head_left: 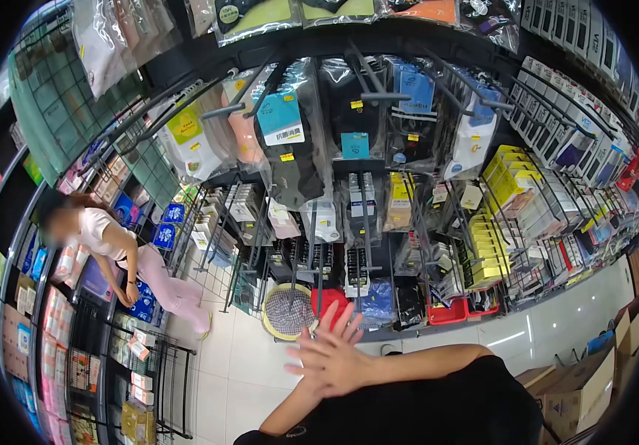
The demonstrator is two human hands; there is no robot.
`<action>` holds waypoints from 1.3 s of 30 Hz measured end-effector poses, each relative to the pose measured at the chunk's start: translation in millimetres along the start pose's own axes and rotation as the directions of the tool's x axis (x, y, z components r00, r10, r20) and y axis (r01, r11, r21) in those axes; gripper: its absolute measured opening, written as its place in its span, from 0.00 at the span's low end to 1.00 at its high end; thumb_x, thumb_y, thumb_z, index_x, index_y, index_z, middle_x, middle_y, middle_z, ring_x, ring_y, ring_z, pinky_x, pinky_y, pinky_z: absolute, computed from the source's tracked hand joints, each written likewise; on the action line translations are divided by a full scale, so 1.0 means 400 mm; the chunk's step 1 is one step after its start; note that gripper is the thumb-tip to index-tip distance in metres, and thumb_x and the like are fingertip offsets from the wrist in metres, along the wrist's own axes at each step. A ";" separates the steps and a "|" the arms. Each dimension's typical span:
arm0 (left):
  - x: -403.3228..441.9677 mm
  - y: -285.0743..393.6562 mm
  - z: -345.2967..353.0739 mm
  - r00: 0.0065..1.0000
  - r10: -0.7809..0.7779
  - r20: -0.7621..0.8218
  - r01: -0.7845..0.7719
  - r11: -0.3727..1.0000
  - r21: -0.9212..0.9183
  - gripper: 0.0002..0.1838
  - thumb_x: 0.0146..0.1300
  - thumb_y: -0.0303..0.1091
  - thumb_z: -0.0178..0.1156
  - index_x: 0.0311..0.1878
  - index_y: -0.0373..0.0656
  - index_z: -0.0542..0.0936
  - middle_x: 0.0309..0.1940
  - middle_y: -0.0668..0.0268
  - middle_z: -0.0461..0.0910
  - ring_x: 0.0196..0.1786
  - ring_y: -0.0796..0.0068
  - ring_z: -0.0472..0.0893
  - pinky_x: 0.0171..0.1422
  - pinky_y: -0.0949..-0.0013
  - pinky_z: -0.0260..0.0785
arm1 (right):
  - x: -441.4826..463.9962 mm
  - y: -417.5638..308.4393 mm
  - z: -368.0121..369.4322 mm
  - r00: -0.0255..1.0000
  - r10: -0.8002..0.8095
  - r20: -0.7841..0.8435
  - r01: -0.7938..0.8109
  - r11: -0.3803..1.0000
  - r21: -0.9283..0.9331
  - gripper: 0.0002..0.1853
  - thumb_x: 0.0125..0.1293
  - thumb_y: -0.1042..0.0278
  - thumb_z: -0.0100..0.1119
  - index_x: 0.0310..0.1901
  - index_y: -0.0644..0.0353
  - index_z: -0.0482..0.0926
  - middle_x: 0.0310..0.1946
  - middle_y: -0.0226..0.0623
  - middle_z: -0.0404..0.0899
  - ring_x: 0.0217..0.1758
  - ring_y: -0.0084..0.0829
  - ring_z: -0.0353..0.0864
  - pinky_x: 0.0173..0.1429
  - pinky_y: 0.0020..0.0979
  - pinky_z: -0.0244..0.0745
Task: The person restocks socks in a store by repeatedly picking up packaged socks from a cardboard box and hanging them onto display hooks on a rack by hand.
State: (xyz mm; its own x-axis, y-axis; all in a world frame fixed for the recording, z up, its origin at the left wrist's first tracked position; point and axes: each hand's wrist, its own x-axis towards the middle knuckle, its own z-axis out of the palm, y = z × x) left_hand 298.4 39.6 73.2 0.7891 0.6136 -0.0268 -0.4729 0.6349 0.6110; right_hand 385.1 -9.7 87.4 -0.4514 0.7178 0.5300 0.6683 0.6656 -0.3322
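Note:
My right hand (343, 365) lies across my left hand (345, 326) in front of my chest, palms toward each other. The fingers of both hands are spread, and neither hand holds anything visible. Part of my left palm is hidden under my right hand. Just beyond the fingertips, low down, are a yellow-rimmed basket (267, 320) with a checkered cloth (288, 308) and a red item (327, 298). Above them, packaged socks (290, 148) hang from long metal hooks.
At the left, a person (116, 241) in a light top and pink trousers reaches toward a shelf. Wire racks (175, 393) stand at the lower left. Boxed goods (486, 248) line the right display, near a red bin (447, 313). Cardboard boxes (575, 393) stand at the lower right.

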 end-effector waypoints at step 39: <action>0.606 0.315 0.235 0.620 0.729 0.289 -0.141 -0.258 0.956 0.38 0.70 0.49 0.53 0.77 0.43 0.55 0.76 0.38 0.44 0.78 0.40 0.48 0.79 0.53 0.45 | -1.007 0.006 -0.056 0.293 0.906 0.305 -0.944 0.326 -0.060 0.31 0.63 0.41 0.57 0.59 0.57 0.75 0.45 0.55 0.82 0.49 0.55 0.82 0.56 0.49 0.76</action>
State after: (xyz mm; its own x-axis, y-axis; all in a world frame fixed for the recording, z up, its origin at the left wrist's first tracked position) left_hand 467.1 224.1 218.0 0.2578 0.7082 0.6573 0.3849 -0.6993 0.6024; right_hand 581.8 -301.6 -109.4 0.2930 0.8759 -0.3834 0.6792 -0.4729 -0.5613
